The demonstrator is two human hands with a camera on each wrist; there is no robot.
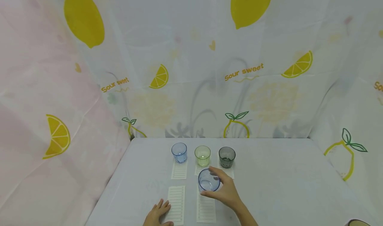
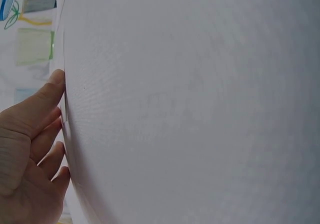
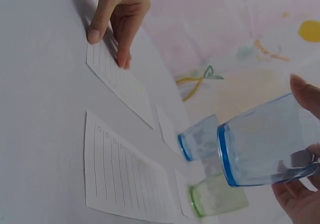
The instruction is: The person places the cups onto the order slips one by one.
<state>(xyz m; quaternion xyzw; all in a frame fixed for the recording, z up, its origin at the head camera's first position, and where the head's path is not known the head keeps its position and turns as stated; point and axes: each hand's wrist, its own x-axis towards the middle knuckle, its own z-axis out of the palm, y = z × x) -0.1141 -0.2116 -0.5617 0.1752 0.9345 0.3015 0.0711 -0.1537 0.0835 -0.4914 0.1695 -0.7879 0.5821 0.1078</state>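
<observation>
My right hand [image 1: 225,190] grips a clear blue glass [image 1: 209,180] by its sides, thumb on the near side and fingers on the far side. In the right wrist view this glass [image 3: 265,141] is in the air, above the lined paper slips. Below it in the head view lies one lined paper slip [image 1: 206,210]. My left hand [image 1: 157,214] rests at the left edge of another lined slip [image 1: 176,202], fingers spread and relaxed. The left wrist view shows the left hand [image 2: 37,139] with its fingertips down at the white tabletop.
Behind stand a light blue glass [image 1: 179,153], a green glass [image 1: 202,156] and a dark grey glass [image 1: 227,158], each at the far end of a paper slip. A lemon-print cloth [image 1: 191,99] walls the table [image 1: 275,186]. A round rim [image 1: 357,222] shows at bottom right.
</observation>
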